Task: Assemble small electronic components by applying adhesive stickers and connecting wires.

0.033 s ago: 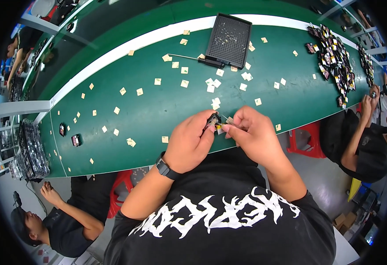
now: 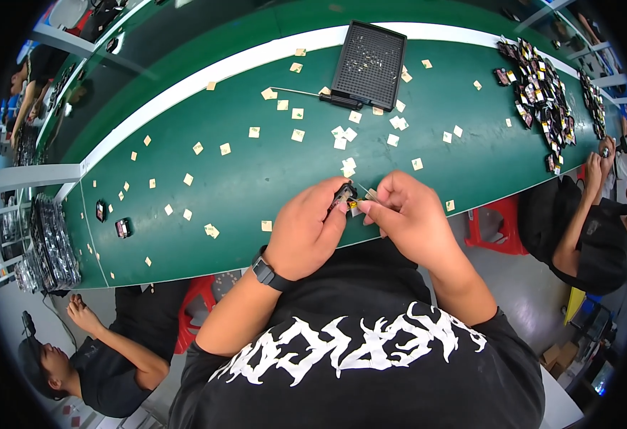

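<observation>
1. Both hands meet just above the near edge of the green table in the head view; the left hand is curled, its fingers closed round a small dark part with a yellowish end, thumb and forefinger pinching it; a black wristwatch sits on that wrist.
2. Just beside it, the right hand is closed too; its fingertips pinch a small pale piece against the dark part, the two hands touching at the fingertips; whether the pale piece is stuck on or only held there cannot be told.
3. Small beige square tabs lie scattered across the table, thickest just beyond the hands; a few lie near the table's left end.
4. Farther back, a black gridded tray lies flat near the white stripe along the far side; a thin black tool lies at its near left corner.
5. To the right, a heap of dark parts with yellow and red marks spreads along the table; two small dark parts lie apart at the left.
6. Another person in black sits at the right on a red stool; a third person sits at lower left, hands raised near the table's edge.
</observation>
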The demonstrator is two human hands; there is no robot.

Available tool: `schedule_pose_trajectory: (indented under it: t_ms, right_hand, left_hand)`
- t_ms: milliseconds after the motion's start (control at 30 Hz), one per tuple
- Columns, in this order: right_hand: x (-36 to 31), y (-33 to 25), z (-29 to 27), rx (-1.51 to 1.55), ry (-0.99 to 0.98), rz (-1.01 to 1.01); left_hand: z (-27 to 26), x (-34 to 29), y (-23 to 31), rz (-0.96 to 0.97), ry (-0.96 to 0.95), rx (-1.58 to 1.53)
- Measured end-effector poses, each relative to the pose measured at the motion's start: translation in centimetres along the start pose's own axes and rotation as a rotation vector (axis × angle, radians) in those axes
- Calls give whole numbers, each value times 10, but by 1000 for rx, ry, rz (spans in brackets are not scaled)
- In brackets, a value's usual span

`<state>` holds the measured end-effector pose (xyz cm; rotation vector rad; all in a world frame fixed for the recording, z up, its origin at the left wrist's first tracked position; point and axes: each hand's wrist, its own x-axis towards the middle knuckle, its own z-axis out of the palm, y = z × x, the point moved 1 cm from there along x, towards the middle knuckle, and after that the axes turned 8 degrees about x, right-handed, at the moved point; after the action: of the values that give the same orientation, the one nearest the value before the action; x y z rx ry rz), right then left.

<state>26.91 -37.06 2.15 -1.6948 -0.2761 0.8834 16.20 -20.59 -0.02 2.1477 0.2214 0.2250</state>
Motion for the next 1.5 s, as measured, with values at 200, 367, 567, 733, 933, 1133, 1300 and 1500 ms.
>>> schedule_pose_trajectory:
  t_ms: [200, 367, 567, 733, 933, 1133, 1300, 1500]
  right_hand:
    - [-1, 1, 3, 268, -56, 155]
    - [-2, 5, 6, 434, -89, 256]
    - [-3, 10, 9, 588, -54, 263]
    - [-4, 9, 12, 515, -53, 221]
    - [-8, 8, 14, 455, 26, 104]
    - [-2, 17, 11, 314, -65, 8]
    - [3, 13, 17, 366, -41, 4]
    - [1, 5, 15, 384, -83, -98]
  left_hand:
    - [-1, 0, 4, -89, -49, -35]
    - [1, -1, 3, -71, -18, -50]
    - [0, 1, 0, -44, -25, -85]
    - [-4, 1, 5, -158, -74, -185]
    - [-8, 2, 4, -220, -104, -284]
    - [-4, -1, -1, -201, -66, -328]
    - [-5, 0, 1, -244, -38, -313]
    - [-4, 0, 2, -258, -30, -299]
